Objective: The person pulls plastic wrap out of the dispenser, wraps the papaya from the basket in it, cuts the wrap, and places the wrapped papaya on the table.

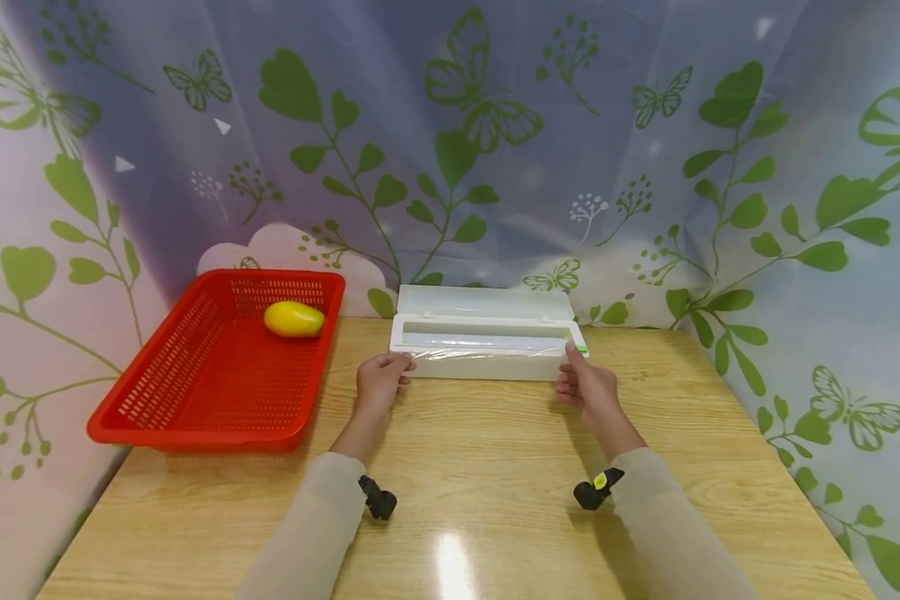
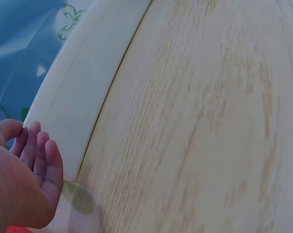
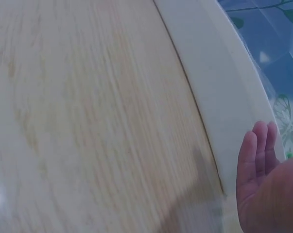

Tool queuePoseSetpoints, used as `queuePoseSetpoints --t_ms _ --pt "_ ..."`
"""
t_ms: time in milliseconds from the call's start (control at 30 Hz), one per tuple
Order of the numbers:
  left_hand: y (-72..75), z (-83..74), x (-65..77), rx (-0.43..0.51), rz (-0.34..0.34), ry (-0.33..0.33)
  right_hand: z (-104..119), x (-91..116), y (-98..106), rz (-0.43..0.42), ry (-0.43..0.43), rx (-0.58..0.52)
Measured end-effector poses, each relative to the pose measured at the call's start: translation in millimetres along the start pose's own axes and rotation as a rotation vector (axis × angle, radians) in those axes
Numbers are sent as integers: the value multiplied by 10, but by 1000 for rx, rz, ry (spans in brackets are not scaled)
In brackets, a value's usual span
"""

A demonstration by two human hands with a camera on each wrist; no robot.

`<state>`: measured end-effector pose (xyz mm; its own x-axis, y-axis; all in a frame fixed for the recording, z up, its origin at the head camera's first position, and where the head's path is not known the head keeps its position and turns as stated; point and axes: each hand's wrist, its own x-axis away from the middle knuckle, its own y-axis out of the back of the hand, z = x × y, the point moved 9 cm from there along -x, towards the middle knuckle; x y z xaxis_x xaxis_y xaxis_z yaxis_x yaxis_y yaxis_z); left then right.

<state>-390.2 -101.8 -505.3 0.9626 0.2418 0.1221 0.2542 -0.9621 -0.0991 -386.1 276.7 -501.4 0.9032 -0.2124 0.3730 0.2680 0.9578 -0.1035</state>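
Note:
A white cling film dispenser point(image 1: 487, 369) stands at the back of the table, its lid point(image 1: 486, 302) tilted up behind it. Inside lies a pale roll point(image 1: 487, 341), and clear cling film point(image 1: 480, 354) stretches over the front rim. At the front left corner, my left hand point(image 1: 381, 382) pinches the film's edge between thumb and forefinger. My right hand point(image 1: 591, 390) pinches the film at the front right corner, thumb on top, beside a small green piece point(image 1: 582, 349). In the right wrist view its fingers point(image 3: 255, 155) lie along the box front, the thumb mostly out of frame.
To the left stands a red plastic basket point(image 1: 311, 417) with a yellow mango-like fruit point(image 1: 294, 319) in it. A patterned curtain point(image 1: 390, 100) hangs close behind the dispenser and along both sides. The wooden table point(image 1: 487, 467) stretches out in front.

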Motion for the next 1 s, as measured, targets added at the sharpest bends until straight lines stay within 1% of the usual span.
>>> queuePoseSetpoints --t_ms 233,433,533,667,867,1000 --pt "5 13 14 6 -17 -6 52 29 -19 -12 23 -15" --pt "19 13 7 21 -53 -18 45 -8 -17 -19 85 -36" --pt "18 5 9 59 -67 -23 63 -14 -17 -14 121 -59" --pt "2 -15 14 130 -73 -29 121 31 -27 -11 145 -78" --pt "-20 -25 24 192 -70 -19 233 147 -62 23 167 -41" --pt "-15 -14 13 194 -80 -12 208 104 -45 33 163 12"
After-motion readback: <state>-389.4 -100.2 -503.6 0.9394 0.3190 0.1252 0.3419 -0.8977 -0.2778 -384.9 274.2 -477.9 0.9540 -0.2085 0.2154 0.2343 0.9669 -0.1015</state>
